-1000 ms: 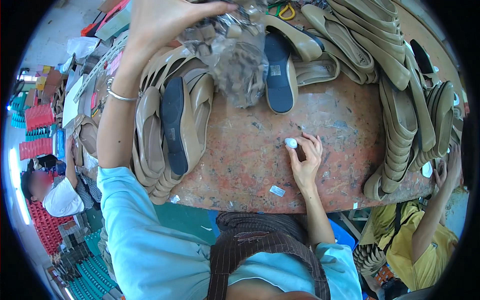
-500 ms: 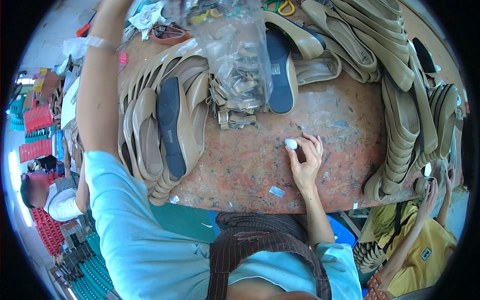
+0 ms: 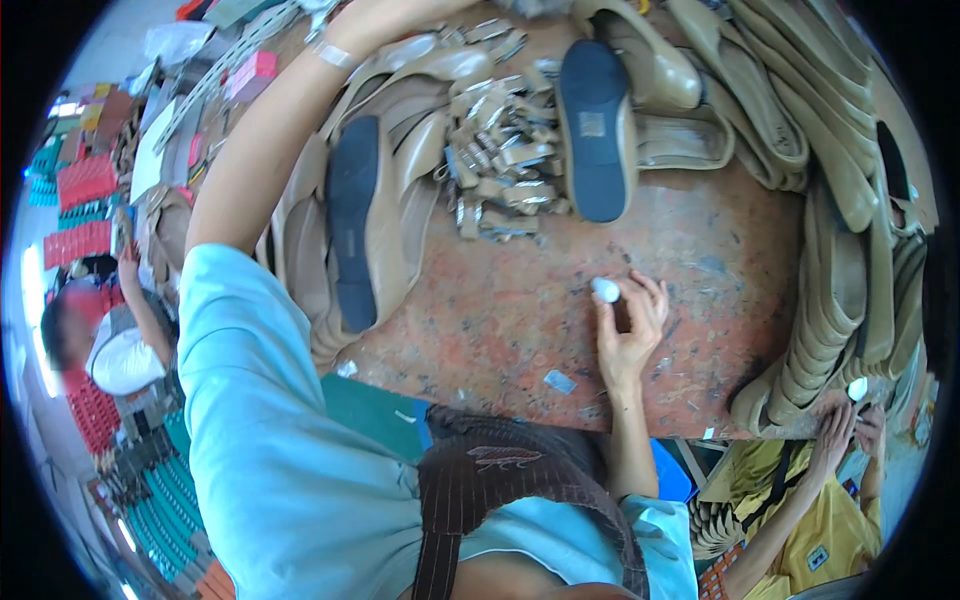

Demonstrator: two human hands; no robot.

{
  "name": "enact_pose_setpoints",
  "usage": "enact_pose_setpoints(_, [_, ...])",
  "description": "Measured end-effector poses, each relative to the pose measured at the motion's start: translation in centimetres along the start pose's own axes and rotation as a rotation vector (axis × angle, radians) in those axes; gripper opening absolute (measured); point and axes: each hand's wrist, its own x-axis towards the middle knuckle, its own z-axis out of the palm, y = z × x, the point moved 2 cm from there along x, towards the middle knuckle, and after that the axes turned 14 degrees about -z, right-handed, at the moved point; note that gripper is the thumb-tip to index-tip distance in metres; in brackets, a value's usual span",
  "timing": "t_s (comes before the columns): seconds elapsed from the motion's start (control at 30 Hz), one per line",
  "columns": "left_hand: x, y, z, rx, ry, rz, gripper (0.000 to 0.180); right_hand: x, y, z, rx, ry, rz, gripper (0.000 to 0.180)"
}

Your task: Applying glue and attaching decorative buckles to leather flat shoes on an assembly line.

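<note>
My right hand [image 3: 632, 325] hovers over the table front with a small white rounded thing [image 3: 605, 290] between thumb and forefinger; its kind I cannot make out. My left arm reaches far forward on the left, a clear band round the wrist. Only part of my left hand [image 3: 400, 14] shows at the top edge, and its fingers are out of sight. Beyond my right hand lies a loose heap of short tan straps with shiny metal pieces [image 3: 505, 155]. A bit of clear plastic bag [image 3: 537, 6] shows at the top edge.
Rows of tan flat shoes [image 3: 400, 200] flank the heap on the left, and more shoes [image 3: 835, 270] are stacked at right. A dark-soled shoe [image 3: 597, 130] lies sole up beside the heap. At lower right, a co-worker's hands [image 3: 845, 435] work near the worn table's [image 3: 510, 330] edge.
The clear bag has gone up almost out of view, and the straps that were in it now lie heaped on the table. My left arm has swung rightward. My right hand keeps its pinch.
</note>
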Motion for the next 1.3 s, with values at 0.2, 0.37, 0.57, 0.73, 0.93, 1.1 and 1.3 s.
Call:
enact_pose_setpoints(0.2, [-21.9, -1.9, -3.2, 0.122, -0.1, -0.083, 0.071, 0.1, 0.3, -0.1, 0.014, 0.024, -0.022, 0.019])
enact_pose_setpoints(0.37, [-27.8, -4.1, 1.3, 0.167, -0.08, -0.432, 0.088, -0.1, -0.3, 0.1, 0.112, 0.069, 0.021, 0.018])
enact_pose_setpoints(0.57, [-27.4, -7.3, 0.0, -0.191, -0.137, -0.621, 0.079, -2.0, -1.0, -1.1, 0.372, 0.121, 0.123, 0.015])
enact_pose_setpoints(0.73, [-29.0, -7.6, -3.5, -0.67, 0.221, -0.659, 0.069, -3.7, -2.3, -2.3, 0.483, 0.132, 0.178, 0.012])
enact_pose_setpoints(0.93, [-34.5, -2.9, -4.9, -2.34, -0.294, -0.495, 0.059, -5.2, -2.7, -4.2, 0.529, 0.152, 0.187, 0.019])
enact_pose_setpoints(1.1, [-40.9, 3.9, 5.4, -1.964, -0.965, -1.002, 0.049, -5.6, -2.9, -5.7, 0.455, 0.129, 0.09, 0.022])
enact_pose_setpoints(1.3, [-44.2, 6.4, 7.7, -1.386, -0.834, -0.878, 0.044, -6.7, -3.2, -4.8, 0.497, -0.025, 0.163, 0.021])
